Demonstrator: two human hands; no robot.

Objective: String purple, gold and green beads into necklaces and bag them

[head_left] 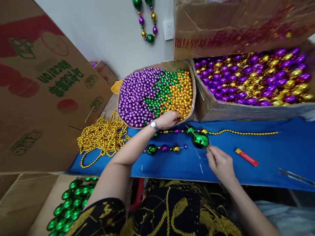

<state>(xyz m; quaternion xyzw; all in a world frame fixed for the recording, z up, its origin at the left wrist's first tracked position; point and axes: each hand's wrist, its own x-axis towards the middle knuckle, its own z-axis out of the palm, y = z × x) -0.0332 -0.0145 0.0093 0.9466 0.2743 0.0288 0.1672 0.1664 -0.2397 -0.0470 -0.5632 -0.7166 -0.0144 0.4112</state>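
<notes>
My left hand [169,118], with a watch on the wrist, reaches into the near edge of a cardboard box of small purple, green and gold beads [137,95], fingers curled among the gold ones. My right hand [220,163] pinches a thin white thread [197,151] just below a large green bead [200,140]. That bead sits on the blue table cover [270,154], strung with smaller green, purple and gold beads [162,148]. A second strand with a thin gold bead chain [246,132] lies just behind it.
A heap of gold bead chains [103,137] lies at the left. A box of larger purple and gold beads [253,78] stands at the back right. A red stick [246,157] and metal scissors [295,176] lie right. Big green beads [71,203] fill a box below left.
</notes>
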